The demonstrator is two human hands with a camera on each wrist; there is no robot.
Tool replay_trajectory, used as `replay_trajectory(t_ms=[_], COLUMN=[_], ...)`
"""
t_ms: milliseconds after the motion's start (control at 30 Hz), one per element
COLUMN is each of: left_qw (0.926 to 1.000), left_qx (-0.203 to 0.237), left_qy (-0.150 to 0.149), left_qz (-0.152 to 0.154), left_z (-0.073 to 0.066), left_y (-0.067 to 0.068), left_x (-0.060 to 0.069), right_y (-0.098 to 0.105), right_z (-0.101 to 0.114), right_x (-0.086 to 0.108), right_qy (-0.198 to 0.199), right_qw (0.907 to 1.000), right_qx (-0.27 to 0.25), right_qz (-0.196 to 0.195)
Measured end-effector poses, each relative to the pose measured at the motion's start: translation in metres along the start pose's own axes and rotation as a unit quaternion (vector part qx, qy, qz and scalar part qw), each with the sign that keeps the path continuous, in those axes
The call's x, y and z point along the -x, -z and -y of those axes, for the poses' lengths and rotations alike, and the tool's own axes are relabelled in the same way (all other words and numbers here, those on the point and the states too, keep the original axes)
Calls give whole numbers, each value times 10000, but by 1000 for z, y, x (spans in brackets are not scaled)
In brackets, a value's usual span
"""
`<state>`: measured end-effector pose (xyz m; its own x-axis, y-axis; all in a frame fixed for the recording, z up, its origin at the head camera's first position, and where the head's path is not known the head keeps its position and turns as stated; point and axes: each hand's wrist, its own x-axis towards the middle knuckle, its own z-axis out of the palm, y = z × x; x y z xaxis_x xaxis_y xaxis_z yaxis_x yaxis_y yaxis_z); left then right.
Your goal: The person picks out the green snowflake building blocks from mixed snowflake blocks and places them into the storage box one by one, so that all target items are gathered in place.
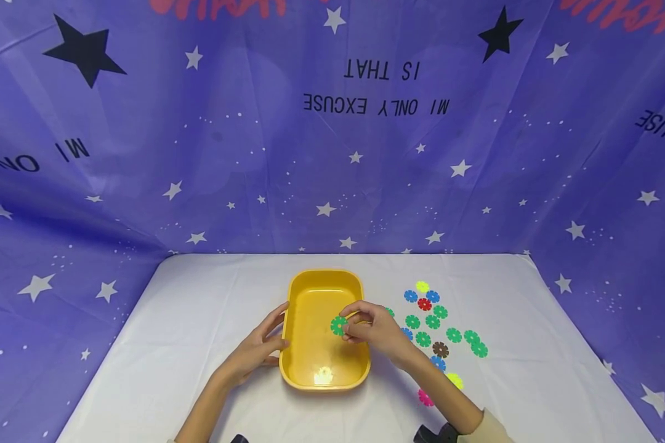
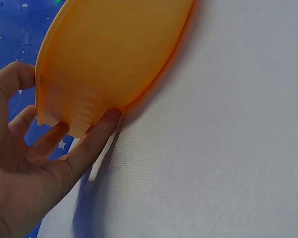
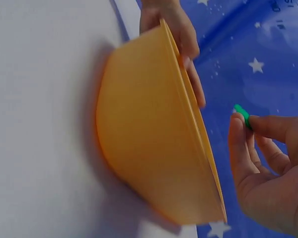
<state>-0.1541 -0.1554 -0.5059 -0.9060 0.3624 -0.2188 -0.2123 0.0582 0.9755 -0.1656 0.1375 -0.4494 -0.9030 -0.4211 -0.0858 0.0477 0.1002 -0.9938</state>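
A yellow tray (image 1: 321, 384) stands on the white table, and no pieces show inside it. My left hand (image 1: 250, 352) holds the tray's left side; in the left wrist view the fingers (image 2: 97, 141) lie along the outer wall of the tray (image 2: 114, 49), with the thumb at its rim. Above the tray's right part, my right hand (image 1: 379, 332) pinches a green notched disc (image 1: 338, 325). The right wrist view shows that disc (image 3: 242, 116) edge-on between thumb and fingertips of the right hand (image 3: 273, 173), outside the tray wall (image 3: 144, 124).
Right of the tray lie several flat notched discs: green (image 1: 412, 322), blue (image 1: 411, 296), red (image 1: 424, 304), brown (image 1: 440, 349), yellow (image 1: 422, 286) and pink (image 1: 425, 397). Some are near or partly behind the right forearm. A purple star-printed cloth (image 1: 321, 178) hangs behind the table (image 1: 199, 289).
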Motion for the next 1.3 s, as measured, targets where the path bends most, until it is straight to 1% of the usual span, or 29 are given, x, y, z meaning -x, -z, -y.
replay_trajectory(t_ms=[300,400,533,733,1033,1167,1300], left_qw=[9999,10000,10000,10000,10000,10000,10000], left_qx=[-72,-52,-11,-15,-17,14,19], left_qy=[53,44,46,66,88,53,19], left_qz=[-75,-26,60,7,0,17,47], left_z=[-1,-1,0,0,1,1,2], left_y=[-1,-1,-1,-1,-1,0,0], left_x=[-2,-3,-3,-2,-2,-1,-1], right_y=[-34,-43,-53,-62,-73,-76,-78], right_z=[-3,-9,-17,-24,-33,-32,-30], right_x=[-15,-19,-21,-25,-33,-36,-37], right_qy=[-225,-257,-450,-701,-1058,-1101,-1148], right_qw=[9994,9988,9963,9899,9795,9760,9747], right_qx=[66,250,573,1082,1581,1760,1792], right_qz=[250,337,462,592,666,661,678])
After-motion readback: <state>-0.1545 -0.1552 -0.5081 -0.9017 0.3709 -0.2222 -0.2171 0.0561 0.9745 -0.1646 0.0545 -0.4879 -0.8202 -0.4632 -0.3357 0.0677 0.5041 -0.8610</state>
